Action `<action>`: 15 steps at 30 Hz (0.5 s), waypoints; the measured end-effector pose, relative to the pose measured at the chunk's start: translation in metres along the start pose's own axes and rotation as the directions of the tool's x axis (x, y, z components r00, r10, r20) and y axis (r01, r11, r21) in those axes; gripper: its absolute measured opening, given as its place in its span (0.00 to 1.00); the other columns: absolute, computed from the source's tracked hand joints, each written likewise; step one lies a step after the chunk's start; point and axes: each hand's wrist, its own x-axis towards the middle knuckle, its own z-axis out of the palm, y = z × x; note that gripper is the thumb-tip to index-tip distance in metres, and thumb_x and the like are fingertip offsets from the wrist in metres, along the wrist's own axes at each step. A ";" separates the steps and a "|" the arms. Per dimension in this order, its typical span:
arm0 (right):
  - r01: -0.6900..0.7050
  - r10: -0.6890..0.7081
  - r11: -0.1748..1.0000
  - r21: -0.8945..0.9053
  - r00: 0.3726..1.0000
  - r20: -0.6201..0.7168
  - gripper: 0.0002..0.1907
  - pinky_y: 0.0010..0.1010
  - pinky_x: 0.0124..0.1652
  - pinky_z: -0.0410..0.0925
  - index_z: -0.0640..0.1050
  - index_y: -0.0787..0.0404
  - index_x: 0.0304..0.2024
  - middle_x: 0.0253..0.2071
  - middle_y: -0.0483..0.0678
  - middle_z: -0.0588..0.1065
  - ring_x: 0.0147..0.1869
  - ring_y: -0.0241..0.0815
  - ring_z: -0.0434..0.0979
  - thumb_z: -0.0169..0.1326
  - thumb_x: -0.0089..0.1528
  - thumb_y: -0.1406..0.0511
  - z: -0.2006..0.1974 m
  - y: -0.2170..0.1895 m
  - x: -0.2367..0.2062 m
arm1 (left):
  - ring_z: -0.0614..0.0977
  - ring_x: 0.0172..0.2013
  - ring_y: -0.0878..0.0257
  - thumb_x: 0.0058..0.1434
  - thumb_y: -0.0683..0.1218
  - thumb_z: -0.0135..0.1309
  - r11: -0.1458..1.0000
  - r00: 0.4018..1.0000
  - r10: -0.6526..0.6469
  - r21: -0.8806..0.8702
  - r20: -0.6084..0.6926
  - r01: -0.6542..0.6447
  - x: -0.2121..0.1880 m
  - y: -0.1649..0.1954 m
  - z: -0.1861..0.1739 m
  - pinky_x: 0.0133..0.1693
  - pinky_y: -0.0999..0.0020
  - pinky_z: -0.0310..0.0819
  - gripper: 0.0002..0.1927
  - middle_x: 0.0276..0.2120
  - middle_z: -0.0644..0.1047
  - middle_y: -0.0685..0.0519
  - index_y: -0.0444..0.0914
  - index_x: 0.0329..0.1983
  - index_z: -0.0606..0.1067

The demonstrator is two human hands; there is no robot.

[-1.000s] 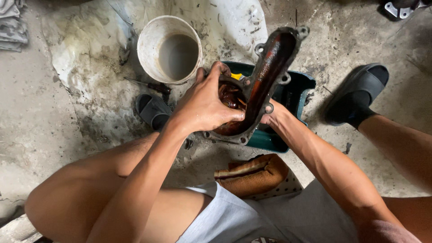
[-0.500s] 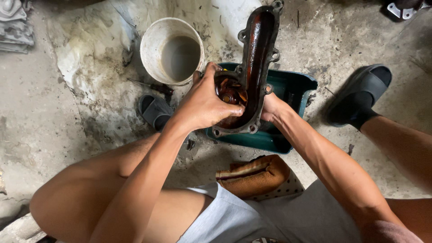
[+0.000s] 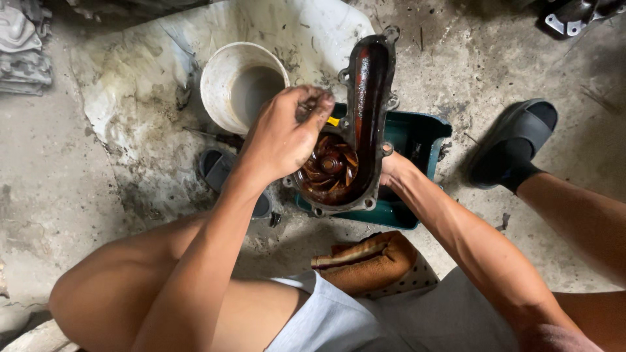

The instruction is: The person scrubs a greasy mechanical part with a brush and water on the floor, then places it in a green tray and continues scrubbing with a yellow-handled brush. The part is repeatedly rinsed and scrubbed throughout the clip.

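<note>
A rusty metal pump housing point(image 3: 365, 111) with a vaned impeller point(image 3: 329, 166) inside is held upright over a green plastic tray point(image 3: 417, 140). My right hand point(image 3: 391, 171) supports the housing from beneath on its right side. My left hand point(image 3: 287, 133) is raised off the housing's left edge, its fingers pinched together on something small and dark point(image 3: 306, 107); what that is cannot be made out. A small yellow piece point(image 3: 333, 121) shows next to the housing rim.
A white bucket point(image 3: 218, 81) with murky liquid stands behind my left hand on a stained white sheet point(image 3: 130, 85). A dirty brown glove point(image 3: 365, 261) lies by my lap. My sandalled foot point(image 3: 512, 140) rests at right. Grey metal parts point(image 3: 23, 45) sit far left.
The housing has been swung from leaning right to upright. My left hand has come off its rim, uncovering the impeller, and now pinches something small above it.
</note>
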 end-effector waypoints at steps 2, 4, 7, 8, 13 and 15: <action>-0.028 0.028 1.000 -0.014 0.999 -0.022 0.29 0.39 0.38 0.80 0.75 0.63 0.53 0.46 0.53 0.79 0.45 0.45 0.83 0.44 0.64 0.48 0.005 -0.005 -0.001 | 0.85 0.50 0.53 0.64 0.57 0.56 0.994 0.993 0.107 -0.022 -0.049 -0.108 0.001 0.010 0.000 0.55 0.55 0.76 0.25 0.48 0.83 0.44 0.32 0.53 0.78; 0.044 -0.045 0.998 0.034 0.999 0.004 0.25 0.38 0.39 0.77 0.73 0.65 0.53 0.43 0.51 0.75 0.43 0.43 0.79 0.46 0.73 0.49 0.011 -0.010 -0.001 | 0.86 0.47 0.54 0.59 0.51 0.64 0.993 0.992 0.110 -0.028 -0.061 -0.112 0.002 0.019 0.001 0.52 0.58 0.79 0.29 0.46 0.82 0.43 0.31 0.58 0.71; 0.011 -0.010 1.000 0.021 1.000 -0.027 0.23 0.35 0.39 0.77 0.73 0.62 0.54 0.42 0.48 0.76 0.42 0.39 0.79 0.44 0.71 0.51 0.018 -0.017 -0.001 | 0.86 0.39 0.56 0.49 0.42 0.68 1.000 0.999 0.019 0.002 -0.041 -0.019 0.003 0.030 0.001 0.43 0.63 0.83 0.47 0.43 0.81 0.43 0.33 0.71 0.59; -0.026 0.026 1.000 0.006 0.998 -0.050 0.23 0.34 0.39 0.77 0.74 0.60 0.55 0.42 0.48 0.78 0.42 0.38 0.81 0.43 0.68 0.51 0.020 -0.020 -0.002 | 0.87 0.36 0.56 0.48 0.40 0.67 0.999 0.999 0.043 0.028 -0.032 -0.042 0.002 0.031 0.001 0.41 0.63 0.83 0.47 0.40 0.82 0.42 0.33 0.71 0.59; -0.010 0.005 0.996 -0.086 0.999 -0.050 0.26 0.29 0.28 0.67 0.74 0.61 0.57 0.41 0.49 0.77 0.36 0.38 0.76 0.42 0.71 0.49 0.028 -0.027 -0.010 | 0.89 0.28 0.60 0.50 0.36 0.63 0.998 0.996 0.062 0.018 -0.068 -0.061 0.002 0.031 0.003 0.34 0.65 0.85 0.41 0.33 0.84 0.46 0.32 0.69 0.64; -0.035 0.024 0.991 -0.133 0.996 -0.082 0.27 0.28 0.23 0.64 0.74 0.58 0.58 0.40 0.47 0.77 0.33 0.37 0.75 0.40 0.70 0.46 0.030 -0.030 -0.013 | 0.88 0.26 0.62 0.50 0.36 0.63 0.997 0.993 0.074 -0.003 -0.089 -0.075 0.002 0.029 0.005 0.31 0.68 0.84 0.39 0.29 0.84 0.48 0.31 0.68 0.66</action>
